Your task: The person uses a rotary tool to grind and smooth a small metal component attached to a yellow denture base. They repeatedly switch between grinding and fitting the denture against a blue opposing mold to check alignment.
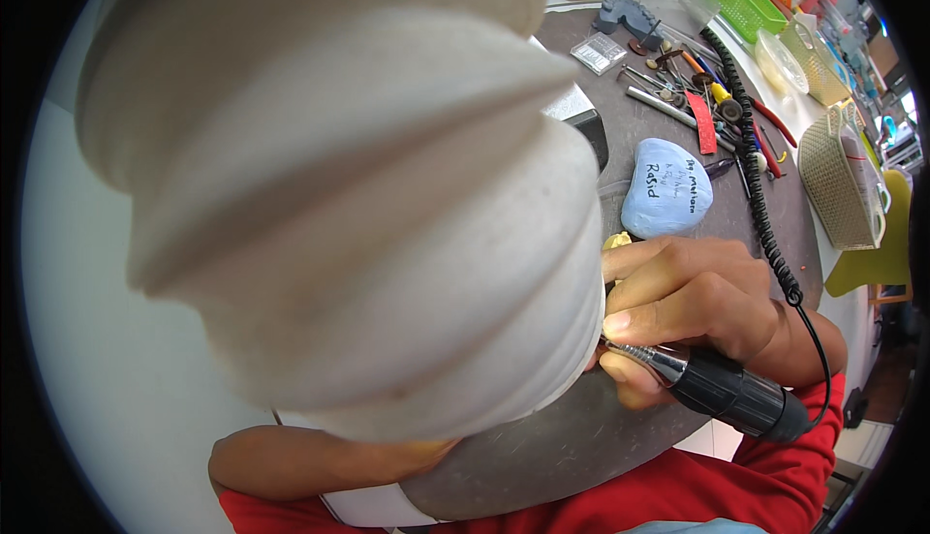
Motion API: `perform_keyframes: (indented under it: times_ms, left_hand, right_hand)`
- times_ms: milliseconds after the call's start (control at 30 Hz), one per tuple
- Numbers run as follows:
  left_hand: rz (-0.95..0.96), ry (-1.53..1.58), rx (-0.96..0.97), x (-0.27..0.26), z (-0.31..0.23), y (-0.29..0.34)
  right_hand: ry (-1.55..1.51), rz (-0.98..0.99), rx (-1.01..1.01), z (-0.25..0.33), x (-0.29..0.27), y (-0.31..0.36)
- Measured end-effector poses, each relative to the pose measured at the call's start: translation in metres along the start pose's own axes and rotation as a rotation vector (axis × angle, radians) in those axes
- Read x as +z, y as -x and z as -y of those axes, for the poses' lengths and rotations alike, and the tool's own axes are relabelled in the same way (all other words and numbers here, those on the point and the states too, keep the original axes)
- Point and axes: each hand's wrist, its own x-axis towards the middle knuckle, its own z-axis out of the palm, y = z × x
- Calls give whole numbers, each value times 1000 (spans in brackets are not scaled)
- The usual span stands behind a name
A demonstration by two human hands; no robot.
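**Black handpiece (731,389) clamped in the fingers (659,319) of the right hand (693,297)**

The foreground is filled by a blurred white ribbed tube (387,234). Behind it the left hand is hidden, and whether its fingers are apart or together cannot be told; the left forearm (320,461) is seen below the tube.

Just past the tube's right edge, the handpiece is gripped by the right hand. Its metal nose is pinched between the fingertips, while its black body is angled below the hand toward the red sleeve (819,452). The working tip is covered by the tube's edge, so its contact cannot be seen.

Just beyond the fingers, a small yellowish piece (617,241) is partly shown. A pale blue lump (666,187) marked with handwriting is set on the grey tabletop (581,466). A coiled black cord (760,195) is stretched along the right, past scattered hand tools (668,111) and a red strip (701,122). Farther off, a grey toothed model (630,21) is placed, then a green basket (744,1).
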Motion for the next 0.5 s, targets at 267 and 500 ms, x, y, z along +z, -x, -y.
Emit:
perform_keyframes:
  times_ms: [267,500]
  left_hand:
    - [-29,-6,-18,2,-2,1]
    - [-21,6,-10,2,0,1]
  right_hand:
    - [-70,-24,28,3,4,-3]
    - [-79,-12,25,1,4,-1]
